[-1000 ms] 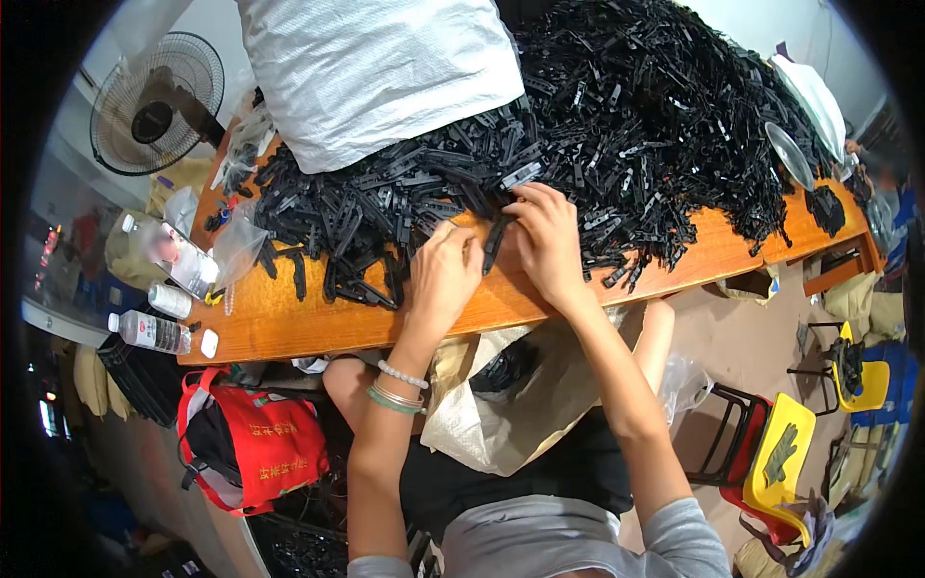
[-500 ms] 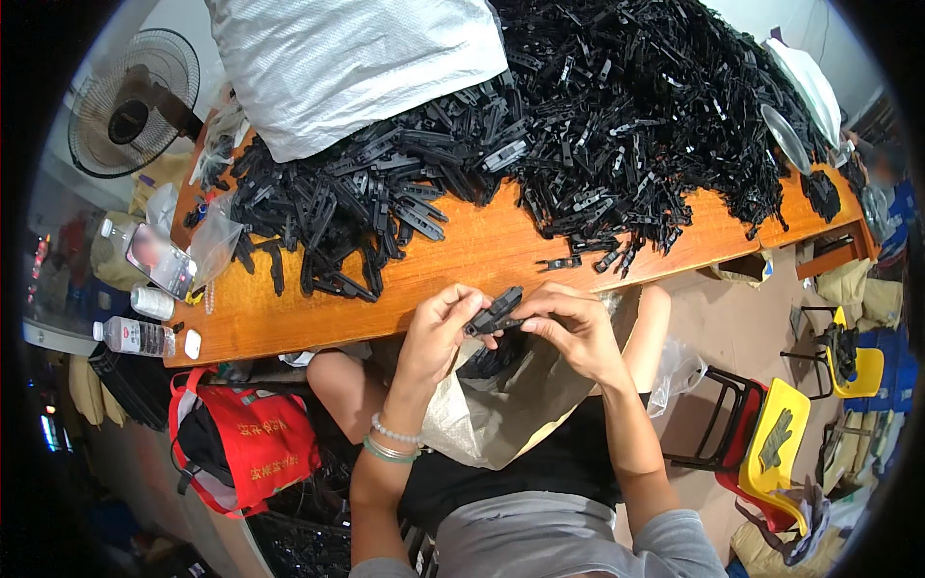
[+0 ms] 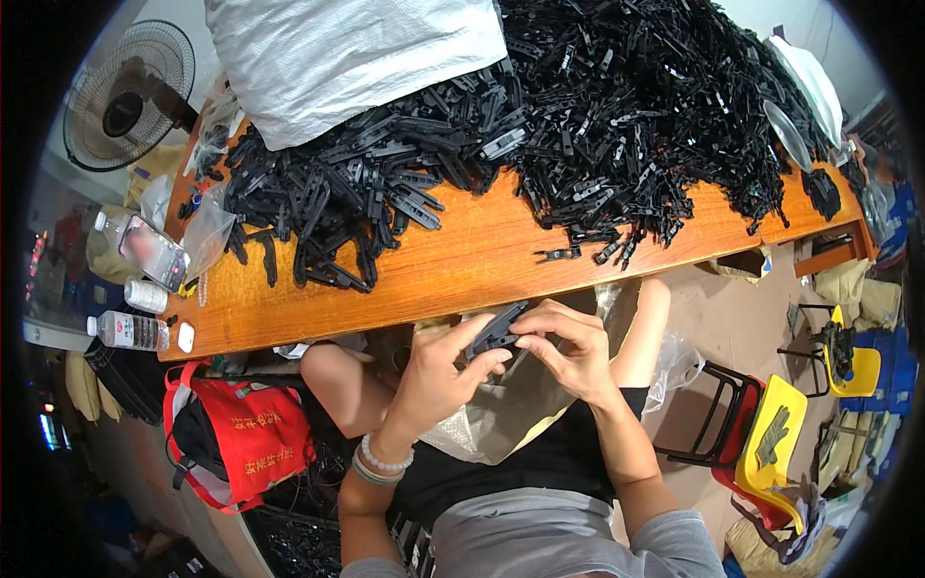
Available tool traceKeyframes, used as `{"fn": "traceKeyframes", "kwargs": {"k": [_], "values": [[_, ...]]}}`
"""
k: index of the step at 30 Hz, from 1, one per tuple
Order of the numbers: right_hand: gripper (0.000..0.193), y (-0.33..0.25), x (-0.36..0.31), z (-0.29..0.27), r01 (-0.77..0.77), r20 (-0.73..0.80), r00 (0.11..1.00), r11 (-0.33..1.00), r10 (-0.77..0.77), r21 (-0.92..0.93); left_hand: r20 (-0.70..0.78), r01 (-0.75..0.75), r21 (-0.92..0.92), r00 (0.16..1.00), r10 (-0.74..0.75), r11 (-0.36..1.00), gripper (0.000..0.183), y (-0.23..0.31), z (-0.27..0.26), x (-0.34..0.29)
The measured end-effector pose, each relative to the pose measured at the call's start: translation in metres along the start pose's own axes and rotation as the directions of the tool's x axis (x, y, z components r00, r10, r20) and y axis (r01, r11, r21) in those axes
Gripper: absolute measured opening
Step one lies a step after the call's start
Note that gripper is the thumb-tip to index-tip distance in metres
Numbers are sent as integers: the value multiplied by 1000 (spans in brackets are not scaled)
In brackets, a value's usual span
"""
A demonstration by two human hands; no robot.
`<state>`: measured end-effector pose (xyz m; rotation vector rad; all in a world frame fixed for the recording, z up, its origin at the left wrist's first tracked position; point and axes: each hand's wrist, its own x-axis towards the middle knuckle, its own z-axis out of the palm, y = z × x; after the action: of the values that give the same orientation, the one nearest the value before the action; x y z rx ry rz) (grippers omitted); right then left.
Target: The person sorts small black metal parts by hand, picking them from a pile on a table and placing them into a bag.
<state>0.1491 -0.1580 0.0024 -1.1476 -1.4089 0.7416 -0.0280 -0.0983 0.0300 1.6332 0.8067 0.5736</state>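
Note:
Over my lap, just off the table's near edge, my left hand [image 3: 445, 368] is closed around a long black plastic part [image 3: 497, 328]. Its thumb presses along one side, and the fingers behind are partly hidden. My right hand [image 3: 574, 354] pinches the same part at its right end between thumb and forefinger; whether a smaller piece sits there, I cannot make out. Below both hands, an open beige woven sack [image 3: 515, 419] lies across my lap. Beyond them on the table, long black parts [image 3: 328, 193] form a heap at left, and smaller black clip-like parts [image 3: 617, 125] a larger heap at right.
A white woven sack [image 3: 356, 63] covers part of the left heap on the wooden table [image 3: 462, 260]. At the left end stand a phone [image 3: 154, 252], a bottle [image 3: 130, 330] and a fan [image 3: 125, 106]. A red bag [image 3: 251, 443] is low left, a yellow chair [image 3: 771, 433] right.
My left hand has turned and shifted its hold, with the black part now tilted more along its palm. My right hand has stayed at the part's right end. The view has shifted slightly.

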Motion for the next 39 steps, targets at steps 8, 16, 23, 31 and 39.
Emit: {"fn": "traceKeyframes", "kwargs": {"k": [8,16,23,31,39], "values": [[12,0,-19,7,-68,-96,992,990,80,122,-9,-330,436,929,370,837,36,-5,5,-7],[38,-9,-14,7,138,-168,972,976,-167,-168,-44,-340,319,927,372,885,34,-4,6,-11],[27,1,-20,2,-32,-7,999,999,32,-17,-2,-389,379,907,421,840,33,-4,8,-14],[22,4,-20,6,16,-72,997,997,-22,-80,8,-406,356,902,431,842,33,-11,7,-10],[25,0,-16,-9,-224,120,969,973,216,59,87,-317,268,948,305,910,23,-19,-3,-16]]}}
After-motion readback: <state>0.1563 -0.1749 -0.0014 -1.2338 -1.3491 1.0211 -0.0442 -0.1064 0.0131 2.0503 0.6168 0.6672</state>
